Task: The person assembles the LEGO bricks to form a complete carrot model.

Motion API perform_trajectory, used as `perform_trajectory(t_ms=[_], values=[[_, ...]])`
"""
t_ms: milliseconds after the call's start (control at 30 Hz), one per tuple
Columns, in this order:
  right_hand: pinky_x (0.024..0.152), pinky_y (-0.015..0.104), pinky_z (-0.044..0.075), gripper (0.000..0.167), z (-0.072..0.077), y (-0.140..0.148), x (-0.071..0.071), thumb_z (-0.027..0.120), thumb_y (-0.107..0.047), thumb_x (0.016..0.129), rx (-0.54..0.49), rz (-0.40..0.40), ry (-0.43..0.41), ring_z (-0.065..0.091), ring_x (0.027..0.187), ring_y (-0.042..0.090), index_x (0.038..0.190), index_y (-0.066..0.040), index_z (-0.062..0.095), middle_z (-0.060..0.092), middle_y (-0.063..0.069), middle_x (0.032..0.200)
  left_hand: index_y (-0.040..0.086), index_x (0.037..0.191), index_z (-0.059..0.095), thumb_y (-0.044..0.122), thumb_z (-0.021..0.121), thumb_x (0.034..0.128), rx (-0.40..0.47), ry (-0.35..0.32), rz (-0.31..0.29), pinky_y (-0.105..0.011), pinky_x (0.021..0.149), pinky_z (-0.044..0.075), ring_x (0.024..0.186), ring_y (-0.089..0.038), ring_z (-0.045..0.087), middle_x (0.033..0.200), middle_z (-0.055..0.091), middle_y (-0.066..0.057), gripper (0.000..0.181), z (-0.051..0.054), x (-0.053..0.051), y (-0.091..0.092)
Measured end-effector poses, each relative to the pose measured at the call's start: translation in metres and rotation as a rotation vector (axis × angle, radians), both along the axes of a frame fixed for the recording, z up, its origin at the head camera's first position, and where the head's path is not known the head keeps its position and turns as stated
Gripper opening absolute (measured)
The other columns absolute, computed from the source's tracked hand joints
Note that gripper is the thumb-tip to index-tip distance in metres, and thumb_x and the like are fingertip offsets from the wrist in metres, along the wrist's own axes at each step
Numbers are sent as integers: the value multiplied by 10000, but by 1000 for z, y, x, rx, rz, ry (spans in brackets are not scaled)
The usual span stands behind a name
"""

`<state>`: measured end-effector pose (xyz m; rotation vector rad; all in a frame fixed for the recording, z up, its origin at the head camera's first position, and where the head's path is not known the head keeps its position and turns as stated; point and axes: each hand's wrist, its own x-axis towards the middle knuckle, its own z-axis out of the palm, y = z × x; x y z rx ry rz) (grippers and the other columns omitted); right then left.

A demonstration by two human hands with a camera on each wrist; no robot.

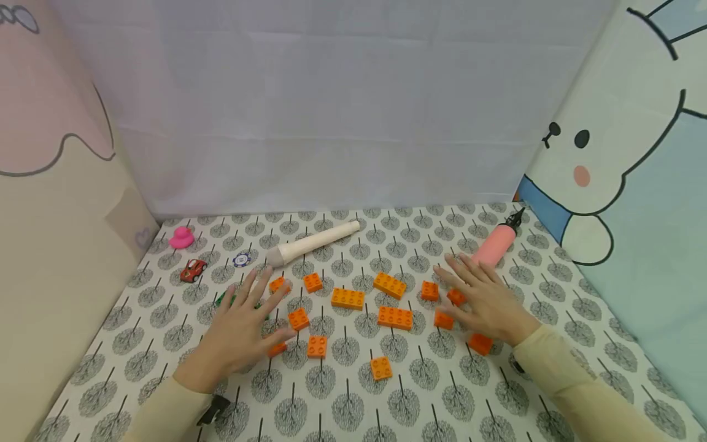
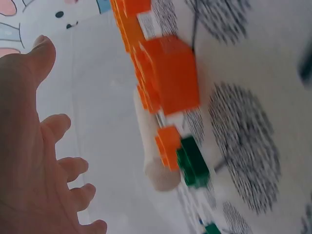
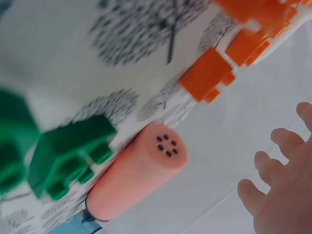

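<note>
My left hand, palm down with fingers spread, hovers over the left side of the brick group; orange bricks and partly hidden green bricks lie under and beside it. On the right, my other hand is spread the same way above several orange bricks, near the pink cylinder with a black tip. In the right wrist view green bricks lie beside that cylinder. Neither hand holds anything. Between them lie lighter orange long bricks and small square ones.
Behind the bricks lies a white tube with a greyish end. A pink duck, a red toy car and a blue-white chip are at the back left. White cloth hangs behind; printed panels flank the tree-patterned tabletop.
</note>
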<state>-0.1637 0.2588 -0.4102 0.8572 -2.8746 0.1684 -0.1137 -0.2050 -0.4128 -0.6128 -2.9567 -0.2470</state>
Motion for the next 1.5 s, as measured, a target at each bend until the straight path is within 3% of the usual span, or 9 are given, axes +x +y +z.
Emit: perform_trajectory(t_ms=[167,400,500,667,767,933,1233,1333,1500], values=[[1174,600,224,700,0,-19,5,639,-487,941,-52,92,13,265,1471,388,1529,-182,411,336,128,1596,264,1583,274,605,553,942,24,-16,-75,-630,1201,73,1529,-344,26,1665,97,-84,778,1,5,31],[1032,533,466,473,-1,-55,16,705,-327,923,-66,201,-32,593,1194,327,1319,-79,634,653,107,1284,110,1446,513,456,647,942,112,-51,-306,-538,1165,314,1383,-321,438,1498,468,-147,626,2,18,90],[941,471,530,420,-1,-69,21,705,-317,925,-53,193,-46,645,1063,262,1266,-76,663,693,70,1165,78,1351,601,401,674,940,98,-67,-384,-424,1069,468,1220,-247,587,1328,618,-106,528,2,23,117],[843,410,562,396,-5,-80,23,738,-267,903,-67,201,-16,651,976,230,1235,-59,676,679,73,1084,101,1210,683,421,705,913,45,-113,-403,-263,810,558,905,-111,630,1042,682,8,437,-7,23,144],[780,370,571,397,-7,-83,23,742,-236,901,-85,212,-31,644,927,211,1246,-56,666,654,78,1071,128,1099,714,405,728,896,32,-108,-409,-230,733,535,817,-74,577,942,649,43,344,-13,23,148],[634,278,528,396,-9,-85,21,744,-241,901,-90,204,-73,593,775,139,1258,-84,675,640,45,1021,126,1067,726,305,746,893,12,-85,-425,-228,763,545,843,-94,590,969,660,24,250,-17,23,147],[754,330,572,403,-9,-87,22,708,-224,927,-121,200,-199,648,896,161,1316,-137,650,680,33,1108,106,1189,692,303,719,920,17,-131,-391,-262,837,555,951,-146,615,1098,666,-20,335,-16,20,144],[761,309,570,390,-9,-88,26,706,-208,928,-152,234,-213,639,888,137,1310,-149,654,672,16,1128,95,1209,680,301,721,918,53,-112,-391,-280,856,561,972,-161,628,1107,670,-30,359,-14,22,142],[761,275,579,386,-8,-90,38,724,-186,912,-198,349,-168,652,884,130,1289,-129,666,675,26,1123,95,1136,693,245,721,917,202,-28,-348,-291,827,566,932,-150,611,1025,651,-7,267,-7,27,131]])
